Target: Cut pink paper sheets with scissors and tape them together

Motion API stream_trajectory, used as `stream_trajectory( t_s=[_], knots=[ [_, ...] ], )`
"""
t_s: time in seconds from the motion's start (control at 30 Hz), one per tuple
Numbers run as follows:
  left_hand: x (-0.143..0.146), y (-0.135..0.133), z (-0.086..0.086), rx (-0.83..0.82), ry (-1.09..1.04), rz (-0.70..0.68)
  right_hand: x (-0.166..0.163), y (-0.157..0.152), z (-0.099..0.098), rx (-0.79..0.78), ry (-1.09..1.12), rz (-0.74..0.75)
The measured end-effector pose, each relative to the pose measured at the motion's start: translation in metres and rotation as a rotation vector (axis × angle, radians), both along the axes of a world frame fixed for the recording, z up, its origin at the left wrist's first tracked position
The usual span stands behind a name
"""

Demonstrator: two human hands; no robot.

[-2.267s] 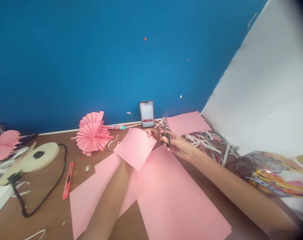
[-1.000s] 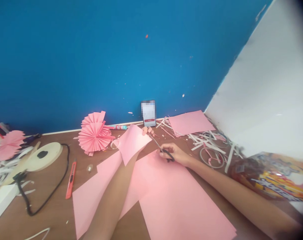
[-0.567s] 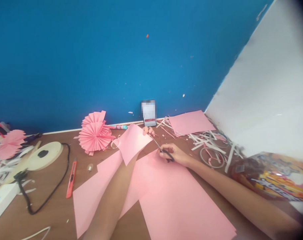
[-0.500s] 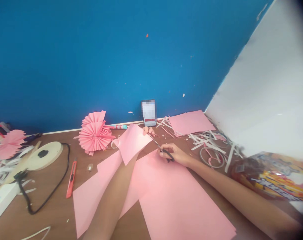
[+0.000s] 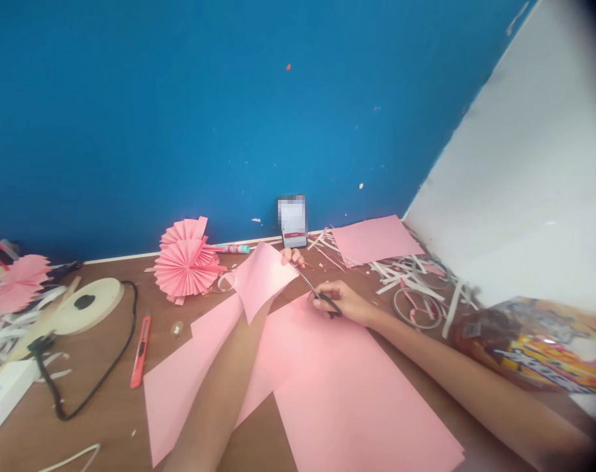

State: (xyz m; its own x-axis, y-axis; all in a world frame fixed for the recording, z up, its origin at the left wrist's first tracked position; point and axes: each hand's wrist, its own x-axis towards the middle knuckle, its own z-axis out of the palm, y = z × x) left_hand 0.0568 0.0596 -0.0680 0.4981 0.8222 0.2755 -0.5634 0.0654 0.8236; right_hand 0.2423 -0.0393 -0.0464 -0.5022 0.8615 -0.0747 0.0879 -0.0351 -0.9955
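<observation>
My left hand point(image 5: 292, 257) grips a pink paper sheet point(image 5: 261, 278) by its right corner, holding it raised above the table; the sheet hides part of my wrist. In my right hand point(image 5: 344, 303) is a pair of scissors point(image 5: 333, 307) with dark handles. Their blades point up and left, reaching the paper's edge beside my left fingers. Whether the blades are parted is too small to tell. Beneath both forearms lie larger pink sheets point(image 5: 357, 387), spread and overlapping on the brown table.
Folded pink paper fans point(image 5: 187, 262) stand at the back left, near a red cutter knife point(image 5: 140, 351). A phone point(image 5: 292, 221) leans on the blue wall. Paper strips point(image 5: 410, 278) and another pink sheet point(image 5: 377, 241) lie back right. A black cable point(image 5: 108, 377) curls at left.
The raised paper has shifted very slightly. Both hands and the scissors stay almost where they were.
</observation>
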Motion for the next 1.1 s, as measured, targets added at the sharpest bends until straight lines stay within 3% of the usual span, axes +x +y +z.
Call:
stream_trajectory(
  t_s=[0.27,0.47,1.1],
  knots=[
    [-0.003,-0.001,0.002,0.013,-0.151,-0.119,0.000,0.001,-0.004,0.002,0.000,-0.003],
    [-0.004,-0.002,0.000,0.061,-0.115,-0.076,-0.001,0.001,-0.002,0.012,-0.013,-0.013],
    [-0.004,-0.002,0.003,0.016,-0.188,-0.137,-0.003,0.002,-0.008,0.024,-0.029,-0.021]
  ],
)
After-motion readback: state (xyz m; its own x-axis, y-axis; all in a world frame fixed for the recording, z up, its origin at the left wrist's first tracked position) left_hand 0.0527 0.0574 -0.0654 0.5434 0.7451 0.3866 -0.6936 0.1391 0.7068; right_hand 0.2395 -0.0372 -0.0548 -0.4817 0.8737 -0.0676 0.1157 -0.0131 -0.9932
